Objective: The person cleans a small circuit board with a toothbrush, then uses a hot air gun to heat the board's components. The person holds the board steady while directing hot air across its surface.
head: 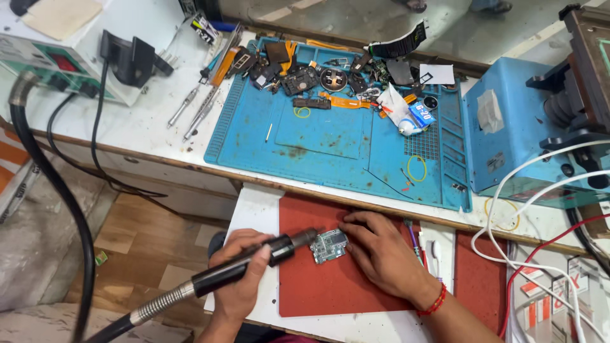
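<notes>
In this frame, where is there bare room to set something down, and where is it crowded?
The front half of the blue mat is mostly bare, below the heap of phone parts crowding its back edge. The red mat is free nearer the person than the circuit board; the left hand with the hot-air tool and the right hand crowd the board.

Bright, even light, soft shadows, sharp focus, slight edge distortion.

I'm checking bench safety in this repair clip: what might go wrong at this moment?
The right hand rests its fingers right beside the circuit board, close to the nozzle of the hot-air wand held by the left hand; fingertips may get burned. The hose loops off the bench, so a snag might jerk the wand.
</notes>
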